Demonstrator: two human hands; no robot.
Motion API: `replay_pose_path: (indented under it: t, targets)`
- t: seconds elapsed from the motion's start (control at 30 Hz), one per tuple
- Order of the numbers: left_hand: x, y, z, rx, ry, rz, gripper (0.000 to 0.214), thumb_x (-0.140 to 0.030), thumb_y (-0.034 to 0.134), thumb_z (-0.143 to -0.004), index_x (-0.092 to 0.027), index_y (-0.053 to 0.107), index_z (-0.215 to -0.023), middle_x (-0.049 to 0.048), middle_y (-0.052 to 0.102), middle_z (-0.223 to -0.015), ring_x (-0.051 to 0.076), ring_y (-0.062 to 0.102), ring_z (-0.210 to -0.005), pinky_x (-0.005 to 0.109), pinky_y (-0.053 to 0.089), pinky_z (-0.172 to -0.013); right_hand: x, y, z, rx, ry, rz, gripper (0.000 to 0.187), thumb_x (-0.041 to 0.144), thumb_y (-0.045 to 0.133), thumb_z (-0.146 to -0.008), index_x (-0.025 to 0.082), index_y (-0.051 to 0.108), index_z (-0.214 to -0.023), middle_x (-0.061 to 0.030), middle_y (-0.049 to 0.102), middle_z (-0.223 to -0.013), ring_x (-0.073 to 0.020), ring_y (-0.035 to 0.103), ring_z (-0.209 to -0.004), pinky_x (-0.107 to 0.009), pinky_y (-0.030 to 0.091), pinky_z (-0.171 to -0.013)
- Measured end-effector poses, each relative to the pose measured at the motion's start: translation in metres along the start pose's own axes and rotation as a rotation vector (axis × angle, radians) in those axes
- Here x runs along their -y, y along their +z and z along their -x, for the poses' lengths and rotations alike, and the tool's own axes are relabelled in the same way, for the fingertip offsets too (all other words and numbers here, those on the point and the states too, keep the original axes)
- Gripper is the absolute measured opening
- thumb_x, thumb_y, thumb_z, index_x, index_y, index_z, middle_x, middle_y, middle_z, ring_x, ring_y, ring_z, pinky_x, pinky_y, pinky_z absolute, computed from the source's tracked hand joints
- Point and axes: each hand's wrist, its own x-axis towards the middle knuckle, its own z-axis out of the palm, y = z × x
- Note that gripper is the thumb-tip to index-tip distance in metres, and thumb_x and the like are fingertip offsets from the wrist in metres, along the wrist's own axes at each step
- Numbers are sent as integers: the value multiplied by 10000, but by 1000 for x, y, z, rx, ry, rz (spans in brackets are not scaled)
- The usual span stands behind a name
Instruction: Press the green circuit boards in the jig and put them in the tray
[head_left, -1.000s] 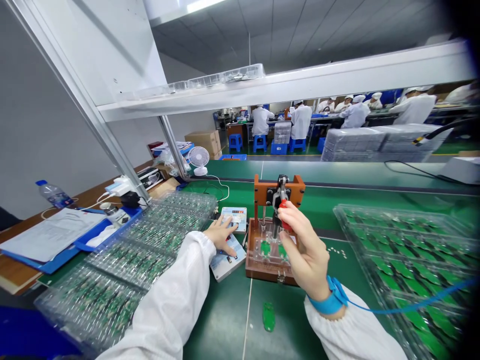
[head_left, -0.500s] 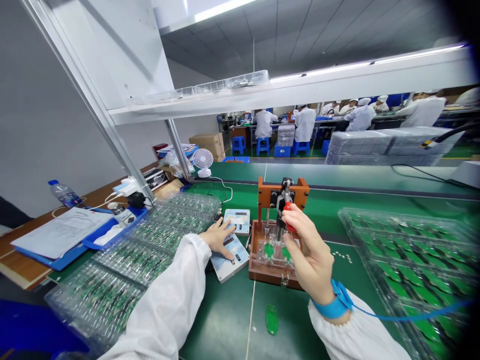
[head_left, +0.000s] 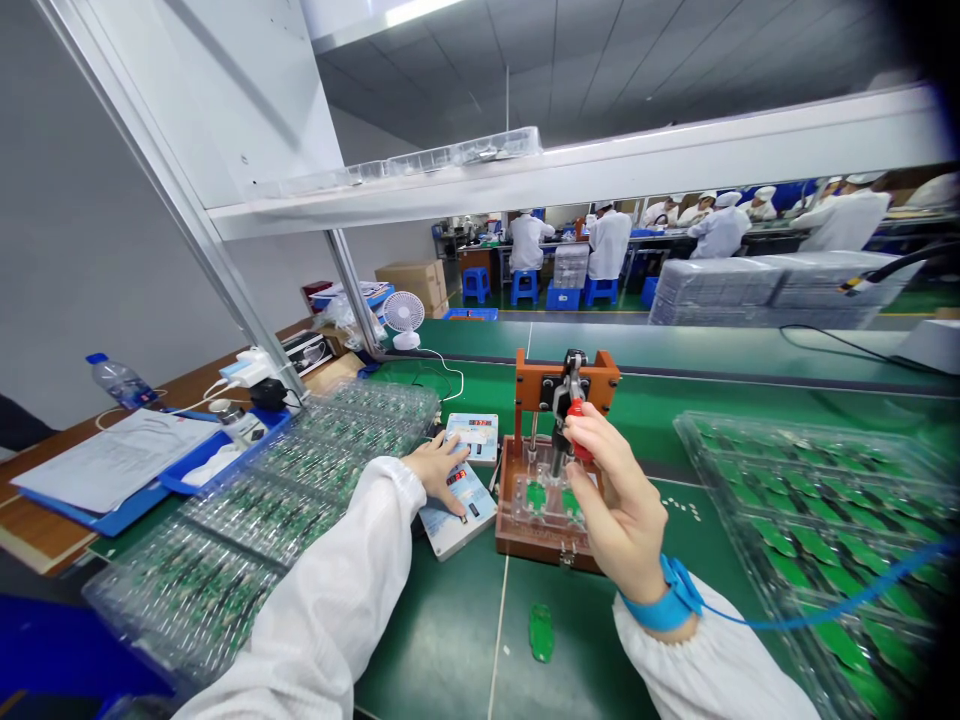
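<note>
Hardly anything has shifted: my right hand [head_left: 619, 510] still clasps the red handle [head_left: 576, 410] of the press [head_left: 559, 385] at frame centre, and my left hand [head_left: 439, 468] rests open-fingered on the meter [head_left: 457, 508] beside it. Stacked trays [head_left: 420, 405] crowd the left, a wide tray [head_left: 694, 450] the right; a loose board [head_left: 540, 632] lies lower centre.

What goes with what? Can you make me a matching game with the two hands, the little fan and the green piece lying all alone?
Things
1. left hand
2. right hand
3. loose green board
4. small white fan

Places
A. farthest from the person, at the back
B. gripping the red handle of the wooden press
C. lying flat on the green mat, in front of the press
D. resting on the white tester box

Pairs: 1-D, 2-B, 3-C, 4-A
</note>
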Motion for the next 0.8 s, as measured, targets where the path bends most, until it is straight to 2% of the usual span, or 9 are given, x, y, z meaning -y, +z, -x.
replay_pose_path:
  t: [0.17,0.4,0.47,0.53,0.6,0.63,0.67,0.73,0.8]
  targets:
    - [-3,1,-1,38,-28,-78,1384,-737,864,-518,-176,288,-1644,186,73,-1723,488,-41,-1576,663,120,-1245,0,0,-1,0,8,-16,519,41,564,-990,328,630,-1418,-39,647,-1421,-315,515,-1434,-585,469,-1191]
    - [-11,-2,-2,20,-62,-77,1346,-663,918,-458,-188,382,-1597,198,95,-1721,495,-36,-1574,649,125,-1253,3,0,-4,0,-10,20,501,50,558,-991,320,636,-1405,-47,669,-1394,-316,532,-1421,-572,504,-1165]
    - [-14,-7,6,-73,-49,-34,1295,-575,952,-439,-194,432,-1561,208,145,-1713,501,34,-1574,651,175,-1244,3,-1,-4,4,-11,19,508,42,552,-991,319,631,-1409,-50,665,-1399,-312,528,-1425,-568,507,-1163]
    - [-22,-8,21,-255,-5,10,1106,-487,958,-480,-211,540,-1466,217,363,-1638,505,280,-1521,619,319,-1199,3,-1,-4,12,-7,24,511,37,553,-990,318,630,-1410,-51,659,-1407,-310,527,-1426,-568,498,-1169]
    - [-40,3,38,-413,70,40,740,-462,903,-621,-238,670,-1287,174,671,-1339,441,622,-1253,527,494,-1058,3,-2,-3,16,-9,26,517,28,558,-987,321,632,-1407,-46,658,-1408,-304,529,-1423,-561,489,-1176]
    - [-55,14,46,-450,120,51,524,-472,845,-711,-259,721,-1174,128,752,-1108,383,720,-1036,477,551,-948,3,-2,-3,16,-11,24,522,23,560,-985,323,634,-1405,-42,657,-1408,-301,530,-1422,-556,487,-1177]
    - [-73,27,54,-444,214,43,353,-492,779,-790,-288,750,-1076,88,758,-942,334,738,-887,437,572,-858,2,-2,-3,16,-12,21,527,18,561,-983,325,633,-1406,-39,656,-1409,-298,531,-1421,-550,487,-1178]
    - [-120,62,67,-406,493,-82,149,-471,720,-839,-345,776,-894,64,732,-807,298,720,-781,428,574,-731,2,-3,-3,18,-12,17,536,14,562,-982,330,630,-1410,-34,657,-1406,-293,532,-1420,-540,490,-1177]
    - [-170,98,76,-393,670,-212,77,-449,717,-851,-399,775,-842,70,735,-892,283,722,-853,403,561,-627,2,-3,-3,23,-12,18,540,14,559,-983,331,626,-1416,-32,656,-1409,-290,530,-1423,-528,499,-1173]
